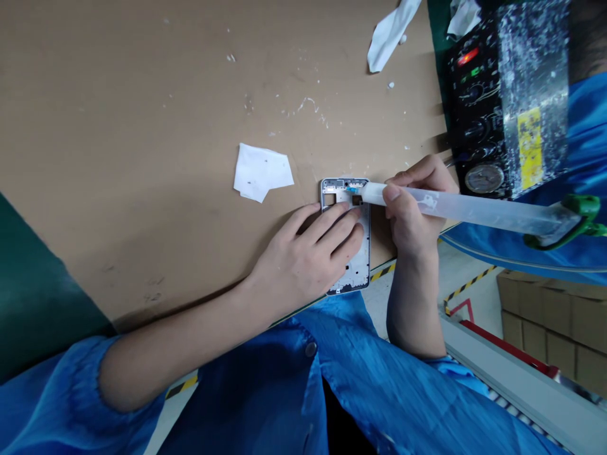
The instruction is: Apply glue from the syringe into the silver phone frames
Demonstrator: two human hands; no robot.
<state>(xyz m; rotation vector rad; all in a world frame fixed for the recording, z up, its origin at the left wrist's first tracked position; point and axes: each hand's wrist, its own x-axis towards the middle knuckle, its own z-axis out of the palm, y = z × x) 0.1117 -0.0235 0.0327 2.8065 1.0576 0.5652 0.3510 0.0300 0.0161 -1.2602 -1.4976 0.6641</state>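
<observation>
A phone frame (356,273), with a pale metal plate and a thin silver rim, lies at the table's near edge. My left hand (308,256) reaches over it from the left, fingers bent across the plate and holding it; the thumb is hidden. In my right hand (420,208) is a translucent dispensing syringe (484,210), gripped near its front between thumb and fingers. Its blue tip (352,189) points left and is over the frame's top end; whether it touches cannot be made out. A green cap fitting (581,218) sits on the syringe's rear end.
A white wipe (263,172) lies left of the frame on the brown tabletop (142,126); another crumpled wipe (391,36) is farther back. A dispenser controller (484,101) with knobs and a gauge stands at right. Beside it shows a person's blue sleeve (588,139). Cardboard boxes (559,316) are below right.
</observation>
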